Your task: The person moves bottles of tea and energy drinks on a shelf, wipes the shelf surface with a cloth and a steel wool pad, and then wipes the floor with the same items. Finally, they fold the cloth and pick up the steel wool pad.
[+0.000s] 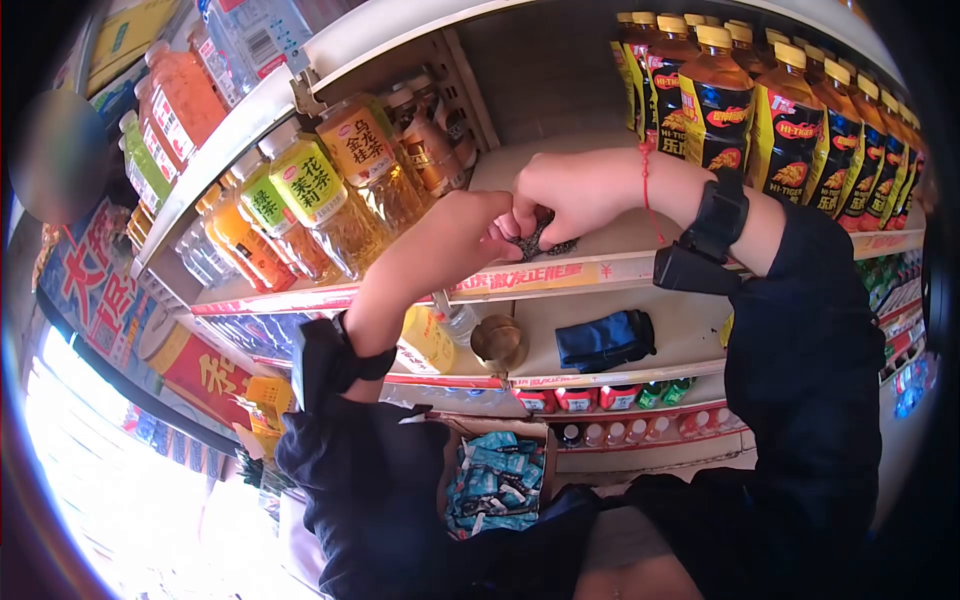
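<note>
My right hand [572, 195] is curled over a small dark grey, speckled thing [552, 238] at the front of the upper shelf [625, 240]. It looks rough like a scouring pad or crumpled cloth, but its kind is not clear. Pressed up against the right fingers, my left hand [468, 228] is closed with its fingertips at the same dark thing. Part of that thing is covered by both hands. Black straps circle both wrists, and a red string hangs on the right one.
Tea bottles [315, 185] stand left of my hands, energy drink bottles [715, 100] to the right. On the shelf below are a brass-coloured bowl [500, 343] and a dark blue folded pouch [605, 340]. A carton [549, 465] of teal packets sits lower down.
</note>
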The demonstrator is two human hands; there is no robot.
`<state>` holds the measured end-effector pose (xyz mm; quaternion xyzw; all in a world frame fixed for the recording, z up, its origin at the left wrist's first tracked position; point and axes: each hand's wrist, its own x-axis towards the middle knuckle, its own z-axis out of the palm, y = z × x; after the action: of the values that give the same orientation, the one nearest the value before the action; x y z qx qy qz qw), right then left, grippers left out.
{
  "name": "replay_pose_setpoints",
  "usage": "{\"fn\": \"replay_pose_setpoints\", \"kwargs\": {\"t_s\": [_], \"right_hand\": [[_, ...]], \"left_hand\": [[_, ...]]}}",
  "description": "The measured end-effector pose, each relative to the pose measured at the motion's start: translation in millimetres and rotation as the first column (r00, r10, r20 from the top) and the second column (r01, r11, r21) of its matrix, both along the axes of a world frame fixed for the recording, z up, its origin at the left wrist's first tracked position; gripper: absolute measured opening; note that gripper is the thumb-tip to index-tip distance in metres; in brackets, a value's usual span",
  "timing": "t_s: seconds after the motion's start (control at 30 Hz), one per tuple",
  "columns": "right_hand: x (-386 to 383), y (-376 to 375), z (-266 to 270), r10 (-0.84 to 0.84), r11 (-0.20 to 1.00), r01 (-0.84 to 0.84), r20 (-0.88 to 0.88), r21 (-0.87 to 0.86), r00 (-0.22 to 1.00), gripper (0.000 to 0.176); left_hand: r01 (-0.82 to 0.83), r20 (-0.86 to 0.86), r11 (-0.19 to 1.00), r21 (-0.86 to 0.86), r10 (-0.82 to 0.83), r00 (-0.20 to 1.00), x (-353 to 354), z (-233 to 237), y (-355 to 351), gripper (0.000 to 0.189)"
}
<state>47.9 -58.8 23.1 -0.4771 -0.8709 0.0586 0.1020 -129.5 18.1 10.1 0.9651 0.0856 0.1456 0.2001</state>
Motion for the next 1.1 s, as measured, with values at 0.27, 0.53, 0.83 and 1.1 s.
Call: {"fn": "replay_pose_setpoints", "kwargs": {"t_s": [0.27,0.53,0.83,1.1], "right_hand": [[8,32,-13,-0.088,0.980,0.078,0.050,0.181,0.995,0.010],[7,5,-9,0.049,0.999,-0.049,-0.030,0.012,0.998,0.020],[2,2,-2,-0.169,0.983,0.163,0.075,0.079,0.983,0.023],[-8,-125,-69,0.239,0.900,-0.135,-0.212,0.414,0.947,0.015]], "left_hand": [[-0.087,0.057,0.989,0.121,0.080,0.995,19,-9,28,0.022],[-0.041,-0.035,0.997,0.062,0.044,0.998,-3,-1,0,0.023],[-0.087,0.125,0.993,0.083,0.076,0.989,9,-14,12,0.019],[-0.337,0.138,0.872,0.354,0.308,0.941,-22,-16,18,0.020]]}}
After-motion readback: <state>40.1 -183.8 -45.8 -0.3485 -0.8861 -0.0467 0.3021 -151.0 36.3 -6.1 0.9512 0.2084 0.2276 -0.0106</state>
